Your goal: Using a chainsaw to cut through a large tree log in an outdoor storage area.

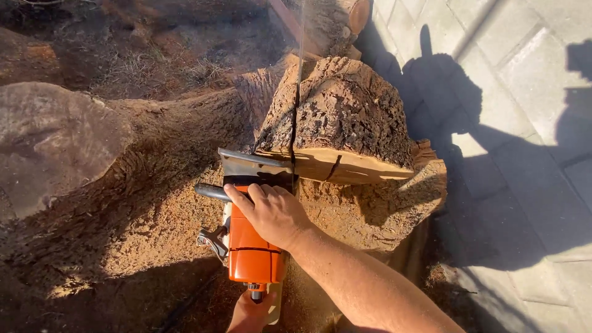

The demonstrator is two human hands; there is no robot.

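An orange chainsaw (251,250) stands in front of me, seen from above. Its thin guide bar (300,61) is sunk in a dark cut that runs down a rough-barked log (351,111). My right hand (271,213) grips the saw's black front handle, the arm coming in from the lower right. My left hand (250,316) holds the rear handle at the bottom edge and is partly cut off. The log rests on a wider, sawdust-covered stump (394,203).
Thick sawdust (154,216) covers the ground to the left of the saw. A big grey trunk section (55,135) lies at the far left, and another cut log (336,18) at the top. Paving stones (524,92) with long shadows fill the right side.
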